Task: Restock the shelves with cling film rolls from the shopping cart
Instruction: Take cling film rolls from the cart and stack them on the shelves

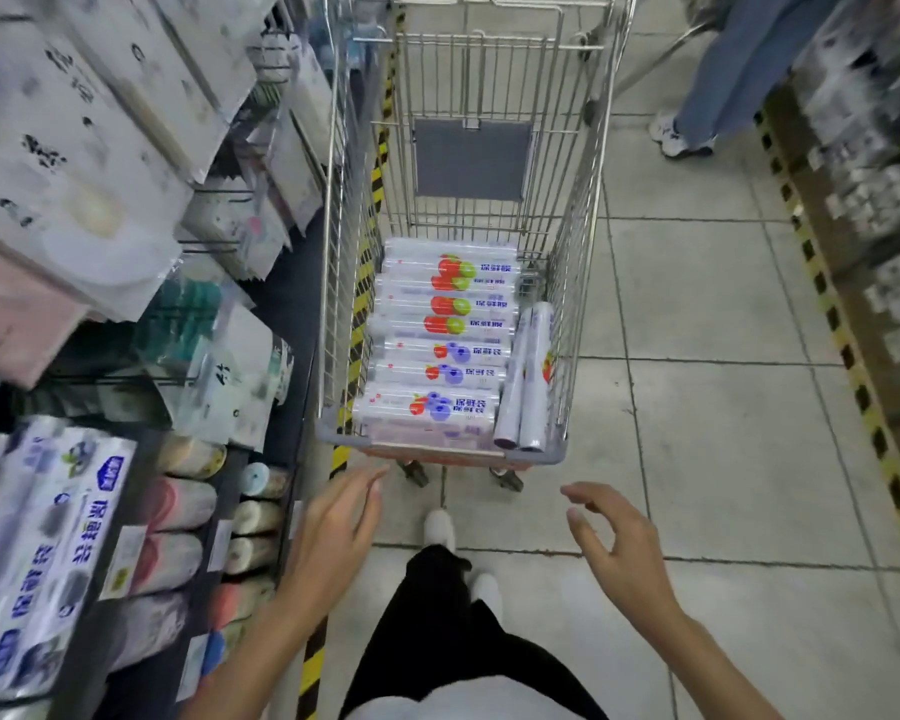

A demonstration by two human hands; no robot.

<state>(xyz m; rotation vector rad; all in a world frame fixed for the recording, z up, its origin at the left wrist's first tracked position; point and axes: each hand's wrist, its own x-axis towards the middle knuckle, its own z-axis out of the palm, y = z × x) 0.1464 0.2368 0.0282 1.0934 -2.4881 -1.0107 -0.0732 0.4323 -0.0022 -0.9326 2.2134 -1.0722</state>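
Head view: cling film rolls [440, 350] lie in shopping cart [583, 241] beyond empty hands [333, 527].

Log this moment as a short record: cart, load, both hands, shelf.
cart: wire shopping cart in the aisle, ahead of the person
load: cling film rolls lying crosswise in a row; two more rolls lengthwise along the right wall
left hand: open, empty, just short of the cart's near end
right hand: open, empty, apart from the cart
shelf: on the left, holding rolled goods
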